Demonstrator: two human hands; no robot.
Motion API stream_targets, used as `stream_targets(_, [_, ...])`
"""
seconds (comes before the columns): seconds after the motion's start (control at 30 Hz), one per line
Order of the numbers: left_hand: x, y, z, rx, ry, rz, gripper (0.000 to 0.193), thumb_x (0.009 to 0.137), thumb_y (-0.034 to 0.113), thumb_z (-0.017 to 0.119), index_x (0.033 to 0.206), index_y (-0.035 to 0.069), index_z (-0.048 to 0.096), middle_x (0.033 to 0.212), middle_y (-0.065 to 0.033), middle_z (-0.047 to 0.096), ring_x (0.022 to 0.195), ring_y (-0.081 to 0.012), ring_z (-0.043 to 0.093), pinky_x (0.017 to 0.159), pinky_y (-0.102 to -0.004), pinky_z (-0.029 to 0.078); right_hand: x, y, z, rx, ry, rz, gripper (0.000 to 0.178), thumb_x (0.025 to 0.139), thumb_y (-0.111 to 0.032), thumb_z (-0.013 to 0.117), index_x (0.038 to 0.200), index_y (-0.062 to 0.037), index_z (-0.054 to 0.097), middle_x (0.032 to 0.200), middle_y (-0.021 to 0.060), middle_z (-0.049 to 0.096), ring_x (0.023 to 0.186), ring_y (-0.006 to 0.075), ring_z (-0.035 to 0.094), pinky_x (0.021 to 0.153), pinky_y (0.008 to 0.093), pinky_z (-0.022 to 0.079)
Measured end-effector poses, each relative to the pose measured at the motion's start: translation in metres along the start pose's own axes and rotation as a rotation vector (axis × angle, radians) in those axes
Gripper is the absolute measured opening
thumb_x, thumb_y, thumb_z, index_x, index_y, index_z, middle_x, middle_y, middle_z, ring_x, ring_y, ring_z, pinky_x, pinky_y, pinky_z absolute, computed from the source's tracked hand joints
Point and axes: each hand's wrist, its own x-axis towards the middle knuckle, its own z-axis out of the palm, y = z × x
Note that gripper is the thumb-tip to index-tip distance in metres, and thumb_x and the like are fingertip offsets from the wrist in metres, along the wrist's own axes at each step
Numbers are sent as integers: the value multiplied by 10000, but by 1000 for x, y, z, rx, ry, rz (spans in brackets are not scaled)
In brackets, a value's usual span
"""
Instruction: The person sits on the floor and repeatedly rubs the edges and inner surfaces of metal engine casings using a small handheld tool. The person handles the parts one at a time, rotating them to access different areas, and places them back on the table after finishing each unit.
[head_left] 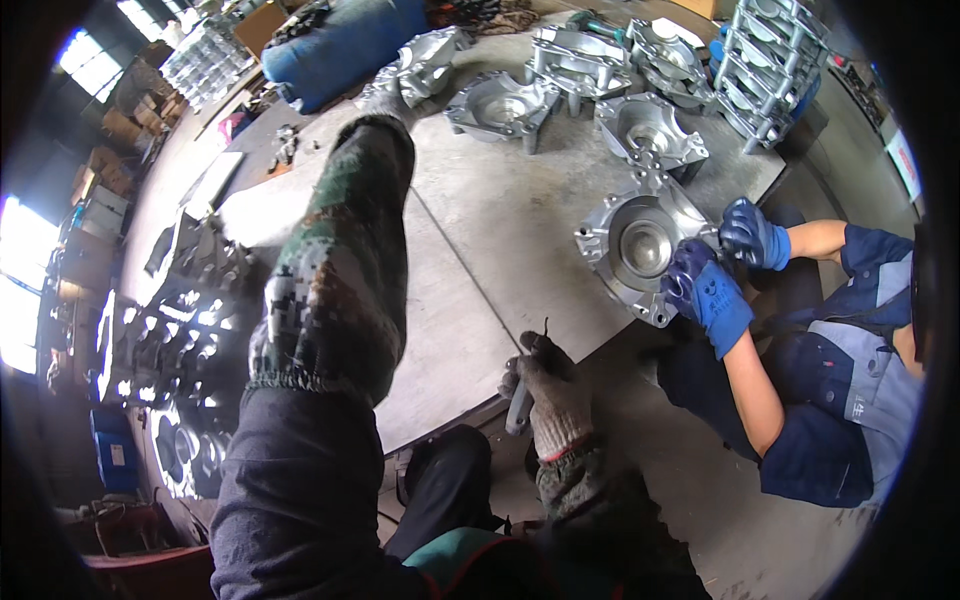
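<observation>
My left arm in a camouflage sleeve stretches far across the table. My left hand [388,103], in a grey glove, is at the near-left edge of a silver metal casting [430,62]; its fingers blend with the metal, so their grip cannot be made out. Near the table's front edge, my right hand [555,390], in a dirty knit glove, is closed around the grey handle [519,408] of a long thin rod-like tool [462,262]. Its shaft points away from me and to the left, over the tabletop.
At right, a person in blue gloves [712,290] holds a round-bored casting [640,245] on the table [480,230]. Several castings [500,105] line the far side, with a stack [770,70] at far right. A blue drum [345,50] lies beyond; more metal parts [180,350] are at left.
</observation>
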Motion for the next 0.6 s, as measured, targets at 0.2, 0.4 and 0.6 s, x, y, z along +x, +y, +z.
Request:
stream_targets(0.2, [83, -35, 9, 64, 85, -48, 821, 782, 534, 739, 1391, 74, 437, 1322, -179, 584, 1249, -333, 543, 1027, -398, 439, 1, -8, 16, -84, 62, 98, 374, 854, 8, 673, 1214, -77, 623, 868, 42, 652, 672, 113, 615, 543, 233, 493])
stream_targets(0.4, [91, 12, 29, 62, 13, -7, 639, 821, 405, 734, 1321, 89, 490, 1245, -147, 619, 1160, -280, 591, 967, -370, 467, 13, -16, 20, -151, 64, 106, 394, 898, -28, 618, 1286, -36, 553, 870, 80, 635, 659, 130, 603, 452, 238, 440])
stream_targets(0.6, [91, 36, 22, -4, -42, 150, 477, 841, 347, 698, 1229, 98, 579, 1124, -125, 668, 1071, -245, 627, 945, -354, 474, 22, -11, 26, -185, 115, 101, 379, 888, -26, 634, 1260, -45, 568, 893, 84, 645, 667, 132, 605, 421, 233, 424])
